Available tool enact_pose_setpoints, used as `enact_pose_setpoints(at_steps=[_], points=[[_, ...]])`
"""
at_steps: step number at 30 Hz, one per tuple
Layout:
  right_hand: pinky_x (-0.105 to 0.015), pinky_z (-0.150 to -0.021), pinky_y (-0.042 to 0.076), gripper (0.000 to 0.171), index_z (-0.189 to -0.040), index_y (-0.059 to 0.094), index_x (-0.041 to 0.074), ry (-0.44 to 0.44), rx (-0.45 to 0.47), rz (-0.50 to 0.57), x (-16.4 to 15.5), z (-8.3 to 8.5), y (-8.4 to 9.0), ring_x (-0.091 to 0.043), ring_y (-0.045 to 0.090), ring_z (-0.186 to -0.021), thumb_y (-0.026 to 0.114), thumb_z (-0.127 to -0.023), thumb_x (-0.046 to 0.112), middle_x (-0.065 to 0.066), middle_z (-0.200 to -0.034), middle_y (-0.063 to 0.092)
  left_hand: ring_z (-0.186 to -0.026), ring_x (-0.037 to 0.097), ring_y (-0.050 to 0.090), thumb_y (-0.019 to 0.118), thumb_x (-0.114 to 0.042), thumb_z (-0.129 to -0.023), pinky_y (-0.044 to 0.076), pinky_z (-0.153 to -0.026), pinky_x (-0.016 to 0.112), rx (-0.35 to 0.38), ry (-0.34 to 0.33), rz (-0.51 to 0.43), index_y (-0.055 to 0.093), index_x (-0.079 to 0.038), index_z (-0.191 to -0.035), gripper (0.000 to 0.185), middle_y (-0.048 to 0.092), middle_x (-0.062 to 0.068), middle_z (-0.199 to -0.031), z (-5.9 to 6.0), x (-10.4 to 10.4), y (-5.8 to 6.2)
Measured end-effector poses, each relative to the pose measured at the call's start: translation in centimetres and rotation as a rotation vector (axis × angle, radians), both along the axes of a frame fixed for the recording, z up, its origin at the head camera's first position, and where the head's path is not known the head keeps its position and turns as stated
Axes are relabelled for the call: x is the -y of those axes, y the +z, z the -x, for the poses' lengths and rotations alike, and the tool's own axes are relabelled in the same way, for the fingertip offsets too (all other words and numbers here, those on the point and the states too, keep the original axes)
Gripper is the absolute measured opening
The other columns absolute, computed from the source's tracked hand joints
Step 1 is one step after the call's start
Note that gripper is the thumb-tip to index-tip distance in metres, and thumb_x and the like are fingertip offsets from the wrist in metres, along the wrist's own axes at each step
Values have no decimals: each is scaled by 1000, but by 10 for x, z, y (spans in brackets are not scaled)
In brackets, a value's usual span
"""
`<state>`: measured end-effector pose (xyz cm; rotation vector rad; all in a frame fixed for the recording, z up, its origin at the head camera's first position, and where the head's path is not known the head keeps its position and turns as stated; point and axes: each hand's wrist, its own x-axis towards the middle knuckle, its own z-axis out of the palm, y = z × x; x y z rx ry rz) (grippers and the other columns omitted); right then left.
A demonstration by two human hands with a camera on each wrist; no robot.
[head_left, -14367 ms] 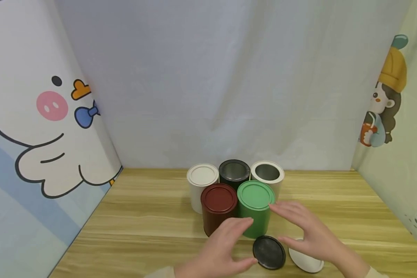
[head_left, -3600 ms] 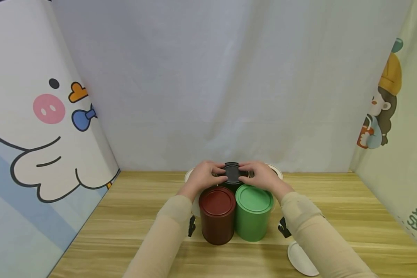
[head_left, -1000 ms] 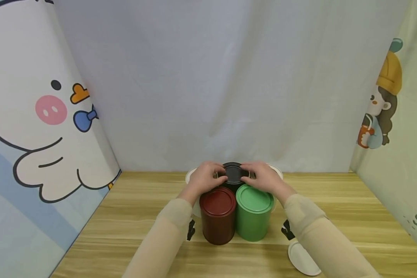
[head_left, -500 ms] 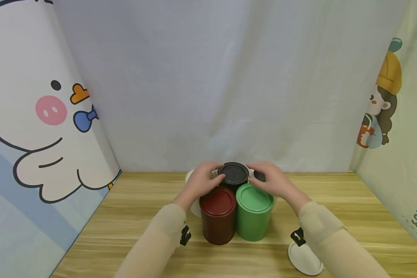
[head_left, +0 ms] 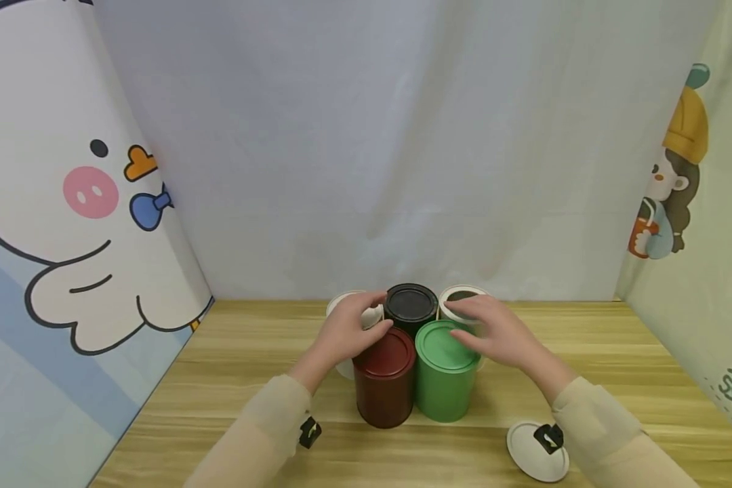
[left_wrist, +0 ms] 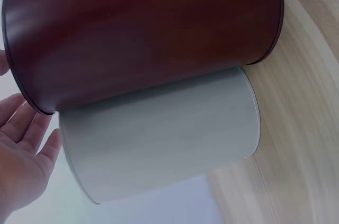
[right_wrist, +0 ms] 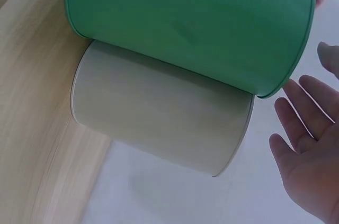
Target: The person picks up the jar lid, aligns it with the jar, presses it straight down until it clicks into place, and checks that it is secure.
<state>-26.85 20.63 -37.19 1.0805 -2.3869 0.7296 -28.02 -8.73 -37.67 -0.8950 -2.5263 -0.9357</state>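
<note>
Five tins stand together, or rather several: a dark red tin (head_left: 385,390) and a green tin (head_left: 444,390) in front, a black tin (head_left: 411,305) behind them. The black tin wears a black lid. At the back left is a white tin (left_wrist: 164,139), partly behind my left hand (head_left: 346,332). Back right, another white tin (head_left: 457,293) shows a dark opening in its top. My left hand hovers over the red and left white tins with loosely bent, spread fingers, holding nothing. My right hand (head_left: 501,332) hovers likewise over the green and right white tins. A round white lid (head_left: 533,455) lies flat on the table near the right forearm.
The wood-grain table (head_left: 250,379) runs back to a pale curtain (head_left: 366,169). Printed cartoon panels flank it left and right. Each wrist carries a small black clip (head_left: 309,432).
The black lid earlier on the table now sits on the black tin. In the last second both hands have let go of its rim, drawn apart and come back towards me.
</note>
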Motion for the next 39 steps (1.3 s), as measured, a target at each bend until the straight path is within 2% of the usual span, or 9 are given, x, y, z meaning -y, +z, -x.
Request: enact_pose_setpoints(at_steps=[9,17,20,24,32,36,39], points=[[-48,-86,49,49,-121,68,-3,38,-79,50,-14,-18,-5,-28,62,-102,82,-74,4,-10,-113,70,-119,30,58,73,-21,-90,46,-101,43,-4,-75,36,56,5,-135,55,64,16,-126,-21,-1,4],[-45,-90,49,57,-126,65,1,36,-82,45,-30,-35,-10,-27,61,-108,83,-72,5,-7,-120,68,-124,30,54,74,-25,-88,42,-106,45,17,-79,36,54,3,-138,60,62,13,-129,-40,1,3],[-35,-98,45,61,-129,64,3,28,-64,43,-38,-41,-11,-27,59,-112,83,-72,5,-7,-124,66,-127,30,52,74,-28,-87,40,-107,45,37,-84,38,53,2,-139,63,61,13,-132,-48,1,4],[-19,-105,33,65,-133,62,4,40,-56,33,-47,-49,-14,-25,57,-114,84,-72,7,-9,-127,64,-129,30,50,74,-30,-88,41,-107,46,45,-95,45,52,2,-140,65,58,13,-136,-58,-2,4],[-12,-104,28,70,-137,60,10,36,-51,-19,-65,-66,-28,-20,55,-115,87,-73,16,-5,-128,63,-130,28,49,75,-30,-87,41,-107,44,21,-153,15,50,0,-143,68,56,10,-139,-75,-13,3],[-12,-105,26,72,-136,60,8,58,-71,-22,-72,-70,-38,-20,55,-115,88,-71,19,-6,-129,63,-127,26,51,79,-28,-84,42,-105,42,-13,-200,-3,49,1,-142,71,57,11,-136,-82,-20,-1],[-11,-106,24,74,-137,59,7,65,-61,-26,-76,-73,-45,-21,54,-117,89,-70,19,-6,-130,62,-124,25,52,80,-29,-83,43,-105,39,-47,-211,-3,49,2,-142,74,59,11,-133,-87,-25,-5]])
